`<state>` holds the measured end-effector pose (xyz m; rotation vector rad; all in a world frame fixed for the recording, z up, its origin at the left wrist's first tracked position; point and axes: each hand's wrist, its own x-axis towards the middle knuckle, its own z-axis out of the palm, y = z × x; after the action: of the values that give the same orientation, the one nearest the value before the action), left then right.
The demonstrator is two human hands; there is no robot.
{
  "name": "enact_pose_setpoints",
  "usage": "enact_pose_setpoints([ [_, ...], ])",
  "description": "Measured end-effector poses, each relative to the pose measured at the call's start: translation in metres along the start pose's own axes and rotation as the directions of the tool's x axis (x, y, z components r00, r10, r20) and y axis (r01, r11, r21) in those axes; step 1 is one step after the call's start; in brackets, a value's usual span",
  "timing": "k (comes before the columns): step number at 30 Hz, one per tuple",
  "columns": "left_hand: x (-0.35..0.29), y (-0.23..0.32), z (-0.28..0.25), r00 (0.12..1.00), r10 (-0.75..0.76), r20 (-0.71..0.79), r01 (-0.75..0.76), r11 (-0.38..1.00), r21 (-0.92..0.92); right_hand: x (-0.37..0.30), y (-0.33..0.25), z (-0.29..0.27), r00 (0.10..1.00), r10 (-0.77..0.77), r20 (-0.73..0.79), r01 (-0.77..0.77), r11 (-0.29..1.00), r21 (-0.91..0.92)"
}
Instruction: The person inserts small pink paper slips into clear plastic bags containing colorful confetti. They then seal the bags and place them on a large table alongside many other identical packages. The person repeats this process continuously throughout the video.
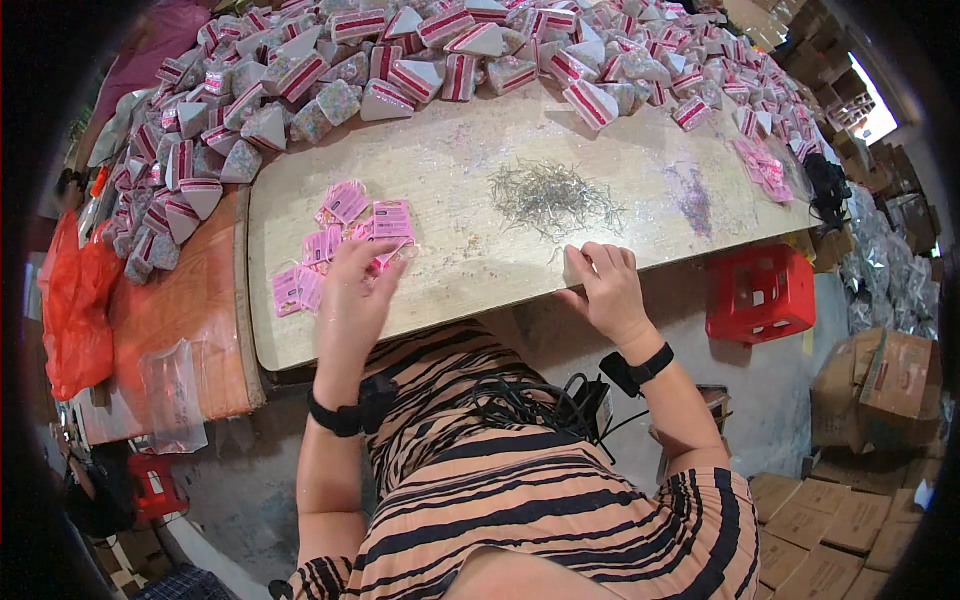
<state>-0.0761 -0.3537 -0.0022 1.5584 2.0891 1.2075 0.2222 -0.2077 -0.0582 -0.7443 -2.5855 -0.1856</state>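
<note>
Several pink printed tags lie in a loose cluster on the left of the pale tabletop. Over their near side is my left hand, thumb and forefinger apart, fingertips at the tags. To the right sits a tangled heap of thin silvery metal wire pieces. Just below that heap, at the table's near edge, my right hand is closed, thumb and fingers pinched together. What it pinches, if anything, is too small to make out.
A big pile of glittery cake-slice-shaped pieces lines the table's far and left sides. More pink tags lie at the far right. A red plastic crate stands below the right edge. Cardboard boxes are stacked lower right; a red bag hangs left.
</note>
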Motion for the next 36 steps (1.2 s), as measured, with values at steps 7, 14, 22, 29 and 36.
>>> enact_pose_setpoints([
  [7,0.016,0.046,0.094,0.871,0.442,0.215,-0.480,0.860,0.175,-0.005,-0.009,0.008,0.999,-0.034,-0.006,0.034,0.999,-0.001],
  [14,0.026,0.053,0.127,0.833,0.429,0.349,-0.542,0.762,0.356,-0.010,-0.007,0.010,0.999,-0.028,-0.020,0.027,0.998,-0.048],
  [22,0.018,0.043,0.112,0.865,0.354,0.355,-0.491,0.744,0.454,-0.011,-0.006,0.011,0.999,-0.003,-0.033,0.000,0.996,-0.093],
  [29,0.015,0.042,0.108,0.873,0.354,0.334,-0.477,0.760,0.441,0.003,-0.014,0.009,0.995,-0.068,-0.073,0.067,0.997,-0.024],
  [36,0.014,0.040,0.106,0.874,0.378,0.306,-0.478,0.785,0.394,0.007,-0.014,0.017,0.989,-0.140,-0.056,0.140,0.990,0.003],
])
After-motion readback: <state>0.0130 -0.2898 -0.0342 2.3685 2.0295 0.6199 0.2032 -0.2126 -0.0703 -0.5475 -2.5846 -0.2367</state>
